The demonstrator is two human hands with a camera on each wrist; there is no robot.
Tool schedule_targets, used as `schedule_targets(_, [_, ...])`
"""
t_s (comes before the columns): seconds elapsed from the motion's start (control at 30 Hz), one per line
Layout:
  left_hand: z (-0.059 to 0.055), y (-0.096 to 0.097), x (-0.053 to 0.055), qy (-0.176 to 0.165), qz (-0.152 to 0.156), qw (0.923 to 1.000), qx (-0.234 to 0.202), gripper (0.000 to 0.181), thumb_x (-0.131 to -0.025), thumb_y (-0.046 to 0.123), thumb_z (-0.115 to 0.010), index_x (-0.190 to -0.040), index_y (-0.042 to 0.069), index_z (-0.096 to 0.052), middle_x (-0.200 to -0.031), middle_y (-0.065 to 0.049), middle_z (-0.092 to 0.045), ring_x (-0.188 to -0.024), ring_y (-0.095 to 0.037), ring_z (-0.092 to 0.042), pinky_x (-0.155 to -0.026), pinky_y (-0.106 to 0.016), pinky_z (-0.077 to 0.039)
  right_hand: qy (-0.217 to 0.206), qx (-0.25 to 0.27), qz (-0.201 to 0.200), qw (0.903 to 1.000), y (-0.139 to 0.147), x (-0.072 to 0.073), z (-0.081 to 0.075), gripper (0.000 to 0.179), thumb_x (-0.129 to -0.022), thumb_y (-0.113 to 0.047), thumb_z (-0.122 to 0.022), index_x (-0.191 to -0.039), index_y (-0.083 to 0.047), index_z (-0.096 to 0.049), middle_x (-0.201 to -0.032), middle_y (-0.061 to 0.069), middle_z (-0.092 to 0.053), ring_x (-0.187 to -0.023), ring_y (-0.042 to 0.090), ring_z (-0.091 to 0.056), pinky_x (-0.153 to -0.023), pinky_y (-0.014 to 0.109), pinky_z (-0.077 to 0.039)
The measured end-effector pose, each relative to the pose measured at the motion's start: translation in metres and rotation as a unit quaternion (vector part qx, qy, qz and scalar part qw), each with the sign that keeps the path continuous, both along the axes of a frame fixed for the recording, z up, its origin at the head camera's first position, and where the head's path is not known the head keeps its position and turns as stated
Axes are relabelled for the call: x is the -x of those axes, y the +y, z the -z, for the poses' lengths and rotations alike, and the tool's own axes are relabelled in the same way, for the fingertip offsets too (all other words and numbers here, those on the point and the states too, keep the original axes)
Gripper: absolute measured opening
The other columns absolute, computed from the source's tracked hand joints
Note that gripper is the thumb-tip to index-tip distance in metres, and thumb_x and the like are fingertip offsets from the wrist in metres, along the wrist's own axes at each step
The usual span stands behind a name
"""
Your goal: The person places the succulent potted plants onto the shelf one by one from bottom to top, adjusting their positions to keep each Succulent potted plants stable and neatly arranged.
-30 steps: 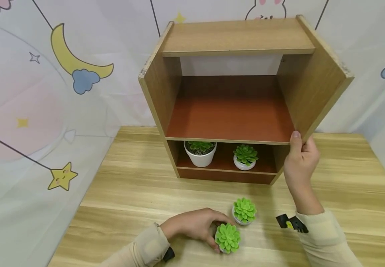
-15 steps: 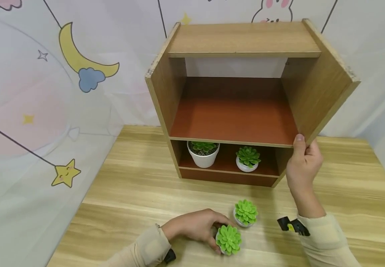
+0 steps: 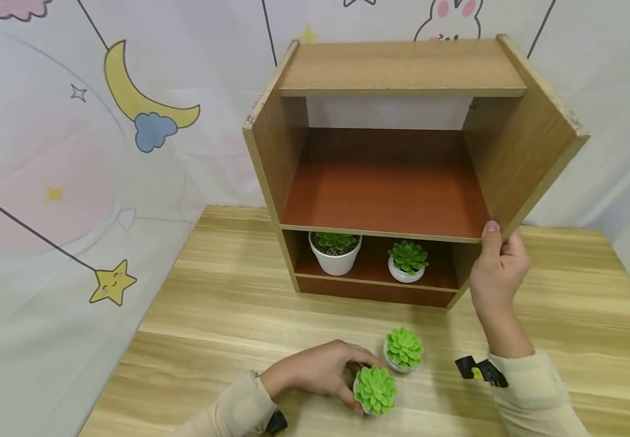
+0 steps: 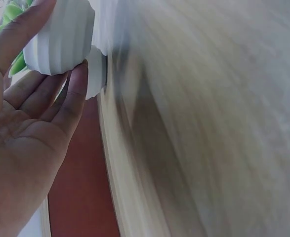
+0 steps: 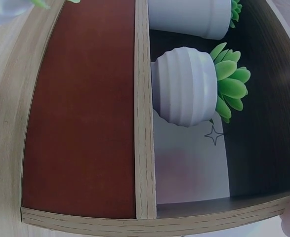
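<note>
Left hand (image 3: 320,367), over the wooden tabletop (image 3: 211,315): its thumb and fingers grip the white pot of the nearest succulent (image 3: 375,391), upright in front of the cabinet (image 3: 386,200); I cannot tell whether its base touches the tabletop. Behind the hand, a larger white pot (image 3: 335,261) stands near the left end of the cabinet's lower shelf. Just beyond the gripped plant, to its right, a matching succulent (image 3: 404,350) stands on the tabletop. Above it, a small succulent (image 3: 408,261) sits on the lower shelf, toward the right end. Far right, the right hand (image 3: 497,273) grips the cabinet's right front edge. The step appears to be securing the nearest plant; lifting it would call for clearing its neighbour and keeping it level.
</note>
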State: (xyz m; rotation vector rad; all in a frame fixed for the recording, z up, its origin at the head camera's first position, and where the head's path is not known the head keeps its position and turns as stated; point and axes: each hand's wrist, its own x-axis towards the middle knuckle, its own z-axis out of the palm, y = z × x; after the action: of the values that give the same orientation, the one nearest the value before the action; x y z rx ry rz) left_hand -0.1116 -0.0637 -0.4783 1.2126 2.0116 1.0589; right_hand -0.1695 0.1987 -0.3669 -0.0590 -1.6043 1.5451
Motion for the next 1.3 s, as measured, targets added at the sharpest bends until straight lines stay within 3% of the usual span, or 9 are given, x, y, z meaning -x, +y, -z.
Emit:
schedule_targets(0.33, [-0.01,-0.007,-0.004,0.018,-0.033,0.9989,-0.029,0.063,-0.075,0.027,-0.088,-0.132,0.021,-0.061,-0.127,0.016,-0.058,-0.114,0.003,-0.052,-0.095,-0.019,-0.043,-0.004,-0.008,0.005,1.0,-0.006,-0.007,-0.007,0.025,-0.099,-0.002,-0.05,-0.082,0.015,-0.056,-0.069,-0.006,-0.047,-0.071,0.008,-0.046,-0.065,0.021,-0.036])
schedule_targets(0.57, [-0.013,-0.012,-0.005,0.034,-0.071,0.9954,-0.055,0.063,-0.074,0.029,-0.088,-0.131,0.019,-0.061,-0.129,0.014,-0.058,-0.114,0.0,-0.053,-0.095,-0.021,-0.044,-0.014,-0.006,0.008,0.9999,0.008,0.004,0.014,0.025,-0.1,-0.006,-0.052,-0.097,0.016,-0.064,-0.08,-0.006,-0.06,-0.079,0.008,-0.051,-0.071,0.022,-0.04])
schedule_targets(0.77, [-0.018,-0.017,-0.004,0.058,-0.111,0.9894,-0.074,0.068,-0.072,0.03,-0.09,-0.132,0.016,-0.061,-0.13,0.01,-0.058,-0.114,-0.003,-0.054,-0.096,-0.023,-0.045,-0.006,-0.007,0.003,0.9999,0.013,0.008,0.021,0.026,-0.1,-0.008,-0.053,-0.096,0.014,-0.065,-0.079,-0.004,-0.06,-0.078,0.009,-0.052,-0.07,0.022,-0.041])
schedule_targets(1.03, [-0.026,-0.023,-0.003,0.087,-0.198,0.9723,-0.088,0.07,-0.072,0.033,-0.09,-0.134,0.015,-0.061,-0.131,0.005,-0.059,-0.112,-0.009,-0.057,-0.099,-0.032,-0.044,0.001,-0.008,0.008,0.9999,0.012,0.007,0.019,0.025,-0.1,-0.009,-0.055,-0.092,0.013,-0.065,-0.078,-0.004,-0.059,-0.077,0.009,-0.052,-0.07,0.022,-0.041])
schedule_targets(1.3, [-0.034,-0.025,-0.006,0.087,-0.297,0.9452,-0.104,0.074,-0.069,0.041,-0.09,-0.134,0.021,-0.061,-0.13,0.01,-0.059,-0.117,-0.012,-0.055,-0.099,-0.041,-0.045,-0.004,-0.022,0.015,0.9996,0.014,0.008,0.022,0.029,-0.1,-0.01,-0.054,-0.094,0.017,-0.063,-0.079,-0.006,-0.061,-0.077,0.008,-0.052,-0.069,0.021,-0.041])
